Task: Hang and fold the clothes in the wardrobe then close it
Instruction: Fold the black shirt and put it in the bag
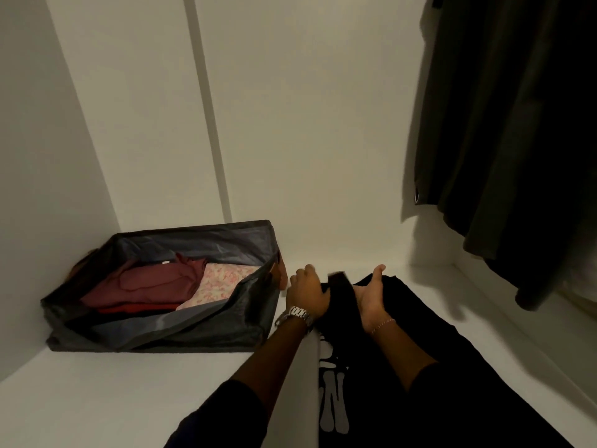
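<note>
The left hand [307, 294] grips a fold of the black garment [403, 334] lying on the wardrobe shelf [129, 399]; the right hand [371, 297] rests open on it. An open grey storage bag [161, 331] of folded clothes sits left; dark clothes [504, 140] hang right.

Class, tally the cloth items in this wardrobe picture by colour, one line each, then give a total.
Black: 1, the black garment under both hands on the shelf.
Dark hanging: 1, the hanging garment.
Maroon: 1, the maroon garment in the storage bag.
Pink floral: 1, the floral cloth.
Total: 4
</note>
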